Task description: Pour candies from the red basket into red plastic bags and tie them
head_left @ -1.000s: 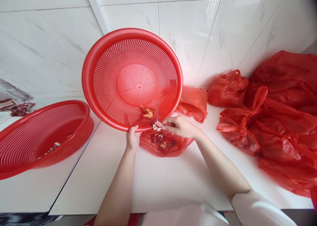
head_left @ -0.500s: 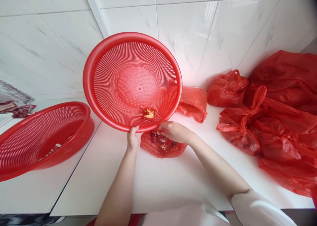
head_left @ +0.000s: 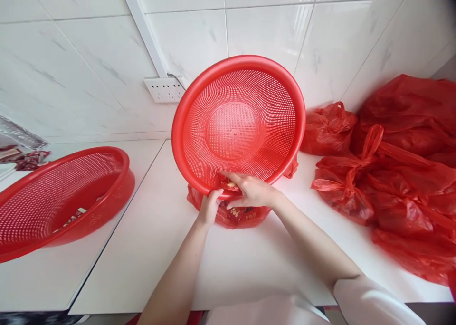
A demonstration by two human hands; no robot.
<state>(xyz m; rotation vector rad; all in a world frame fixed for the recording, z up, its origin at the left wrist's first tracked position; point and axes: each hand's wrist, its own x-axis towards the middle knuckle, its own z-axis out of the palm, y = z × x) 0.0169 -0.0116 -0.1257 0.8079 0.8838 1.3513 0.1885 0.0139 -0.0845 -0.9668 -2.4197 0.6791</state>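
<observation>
A red plastic colander basket (head_left: 233, 130) is tipped steeply, its open side facing me. My left hand (head_left: 209, 208) grips its lower rim with the thumb over the edge. Inside the basket, at the low edge, lies a small red packet (head_left: 231, 185) with a yellowish print. My right hand (head_left: 254, 191) reaches over the rim, fingers stretched across the packet and thumb held apart; it partly covers the packet. Right below the rim, an open red plastic bag (head_left: 245, 220) with red packets in it sits on the white table, partly hidden by the basket and my hands.
Another red basket (head_left: 107, 206) with a few small packets stands at the left. Several filled red bags (head_left: 399, 187) crowd the right side. A tiled wall with a power socket (head_left: 164, 90) rises behind the white table (head_left: 142, 263).
The tipped basket has shifted right and slightly down, with my left hand on its rim. My right hand has moved from below the rim into the basket, over the packet.
</observation>
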